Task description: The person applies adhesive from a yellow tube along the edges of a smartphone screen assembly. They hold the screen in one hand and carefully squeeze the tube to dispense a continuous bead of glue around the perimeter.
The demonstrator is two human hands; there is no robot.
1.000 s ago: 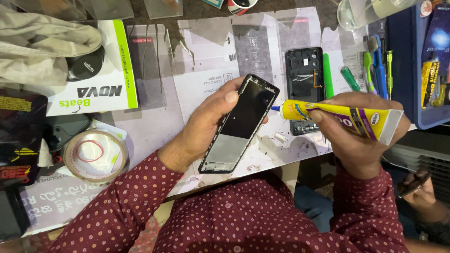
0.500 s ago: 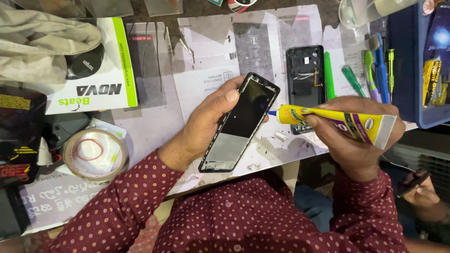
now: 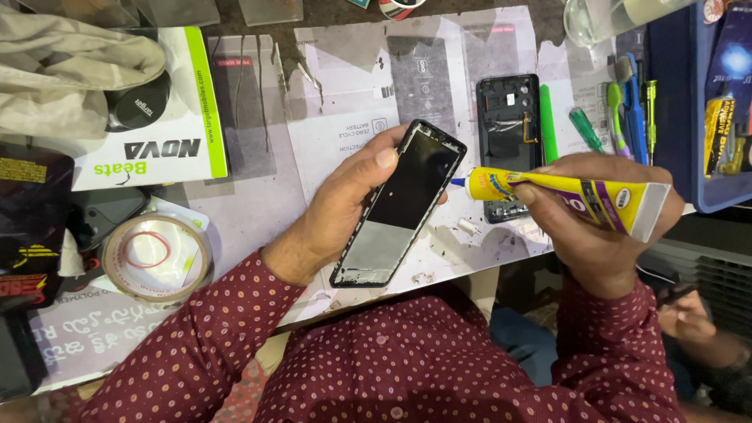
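My left hand (image 3: pixel 337 211) holds a black phone screen frame (image 3: pixel 401 204), tilted, with its inner side facing up. My right hand (image 3: pixel 595 235) grips a yellow and purple glue tube (image 3: pixel 572 197), squeezed near its flat end. The tube's blue nozzle touches the frame's right edge near the top. A second black phone body (image 3: pixel 507 125) lies open on the bench just behind the tube.
A roll of clear tape (image 3: pixel 155 257) sits at the left, beside a white and green box (image 3: pixel 157 133) and folded cloth (image 3: pixel 70 70). Screwdrivers and a brush (image 3: pixel 627 110) lie at the right by a blue tray (image 3: pixel 721 117). Paper sheets (image 3: pixel 352 102) cover the bench.
The glue tube's nozzle has slid a little down along the frame's right edge. My left hand keeps the frame almost still.
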